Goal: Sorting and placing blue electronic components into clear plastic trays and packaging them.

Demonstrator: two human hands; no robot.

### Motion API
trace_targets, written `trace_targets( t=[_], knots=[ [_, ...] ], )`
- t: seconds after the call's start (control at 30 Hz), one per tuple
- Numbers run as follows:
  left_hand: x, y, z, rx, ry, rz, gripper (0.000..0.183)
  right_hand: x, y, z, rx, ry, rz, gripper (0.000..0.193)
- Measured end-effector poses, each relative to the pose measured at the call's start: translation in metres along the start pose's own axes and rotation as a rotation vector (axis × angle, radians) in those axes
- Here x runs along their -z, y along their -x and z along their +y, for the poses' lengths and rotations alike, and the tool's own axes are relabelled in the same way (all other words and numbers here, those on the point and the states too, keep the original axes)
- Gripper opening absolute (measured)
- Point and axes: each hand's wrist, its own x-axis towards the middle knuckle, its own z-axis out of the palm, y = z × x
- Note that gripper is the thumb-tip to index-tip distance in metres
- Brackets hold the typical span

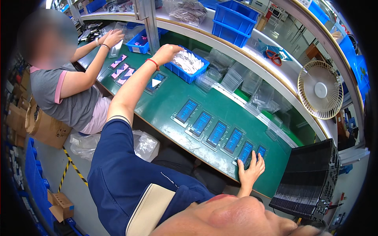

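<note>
My left hand (167, 54), with a red cord on its wrist, reaches across to a blue bin (188, 77) of white flat pieces (189, 63). Its fingers are bent and pressed together at the bin's near left end; what they hold, if anything, is hidden. My right hand (252, 172) rests at the right end of a slanting row of blue rectangular panels in clear plastic trays. Its thumb and fingers are spread around the lower end of one blue panel (245, 152), fingertips near a partly covered panel (261, 150). Another blue panel (201, 123) lies farther left in the row.
A co-worker (75, 82) handles clear plastic at the left, near pink-and-purple pieces (119, 61). Clear trays (232, 78) are stacked along the bench's back. Black panels (303, 177) stand upright at right, below a fan (320, 89). Red-handled scissors (273, 57) lie on the shelf.
</note>
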Motion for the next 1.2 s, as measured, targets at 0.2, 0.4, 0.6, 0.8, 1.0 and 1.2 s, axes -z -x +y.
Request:
trace_targets(
  t=[0.2,0.4,0.6,0.8,1.0,1.2],
  knots=[
    [0.007,0.003,0.008,0.48,0.541,0.391,0.019,0.002,-0.002,-0.004,0.018,-0.002,0.053,0.066],
    [-0.006,0.039,0.087,0.79,1.718,0.392,0.022,-0.023,-0.054,-0.061,0.022,-0.581,0.117,0.039],
    [-0.02,0.103,0.186,0.902,2.031,0.296,0.028,-0.082,-0.121,-0.178,-0.219,-1.373,-0.293,0.026],
    [-0.023,0.149,0.191,0.994,2.023,0.351,0.029,-0.113,-0.113,-0.204,-0.257,-1.491,-0.471,0.022],
    [-0.017,0.159,0.193,1.038,2.017,0.405,0.028,-0.114,-0.11,-0.196,-0.224,-1.441,-0.4,0.023],
    [-0.024,0.158,0.198,1.075,1.926,0.404,0.025,-0.109,-0.108,-0.201,-0.247,-1.535,-0.522,0.027]
  ],
)
